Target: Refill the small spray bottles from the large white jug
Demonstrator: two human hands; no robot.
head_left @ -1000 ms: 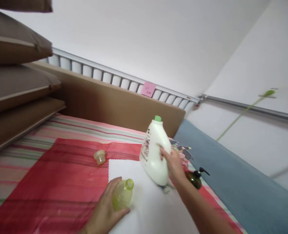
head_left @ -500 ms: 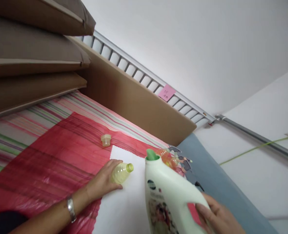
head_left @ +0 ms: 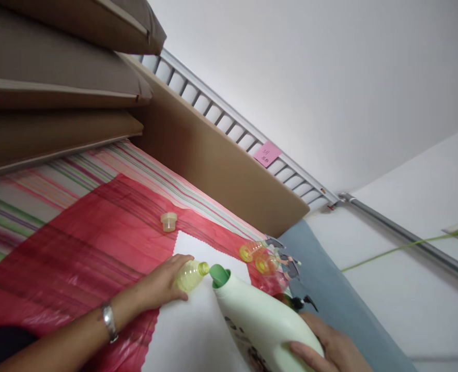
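Observation:
My left hand (head_left: 172, 283) is wrapped round a small clear yellow bottle (head_left: 191, 277), which has no cap on and leans a little to the right. In my right hand (head_left: 332, 343) is a large pale green detergent jug (head_left: 265, 310), held by its handle and tipped to the left. The jug's green spout (head_left: 218, 275) is right by the small bottle's mouth; I cannot tell whether they touch, and no stream of liquid shows. A translucent measuring cap (head_left: 169, 222) sits on the red plastic sheet beyond my left hand.
White scallop-edged paper (head_left: 198, 330) lies under the bottle on the red plastic sheet (head_left: 108, 232). Several small yellowish spray bottles (head_left: 265, 262) and a dark pump bottle (head_left: 293, 300) stand at the right. Brown cushions (head_left: 58, 62) are stacked at upper left, beside a brown board (head_left: 221, 160).
The jug has swung left and tipped further over, bringing its spout from well right of the small bottle to its mouth. My left hand and the bottle have barely moved.

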